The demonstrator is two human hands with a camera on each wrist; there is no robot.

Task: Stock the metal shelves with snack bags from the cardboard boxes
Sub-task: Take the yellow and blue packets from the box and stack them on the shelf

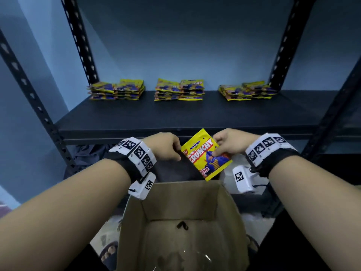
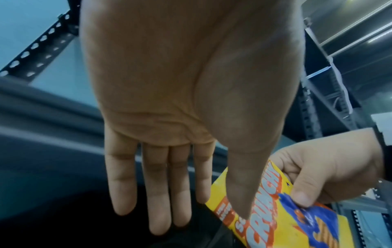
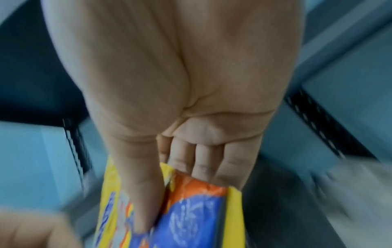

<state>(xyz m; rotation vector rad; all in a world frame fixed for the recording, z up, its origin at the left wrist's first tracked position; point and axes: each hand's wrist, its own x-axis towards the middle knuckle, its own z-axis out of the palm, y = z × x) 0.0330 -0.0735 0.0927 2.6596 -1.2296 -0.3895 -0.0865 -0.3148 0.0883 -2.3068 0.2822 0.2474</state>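
last bag up from box
right hand [image 1: 228, 142] pinches crunchy snack bag [image 1: 205, 153]; left hand [image 1: 166, 146] fingers straight, together. lay flat atop a shelf stack [image 1: 179, 89].

The yellow snack bag [image 1: 206, 153] held near the middle reads "MONSTER" in small blue letters and, below it, "CRUNCHY" in large white letters on red (the smaller print is unreadable).
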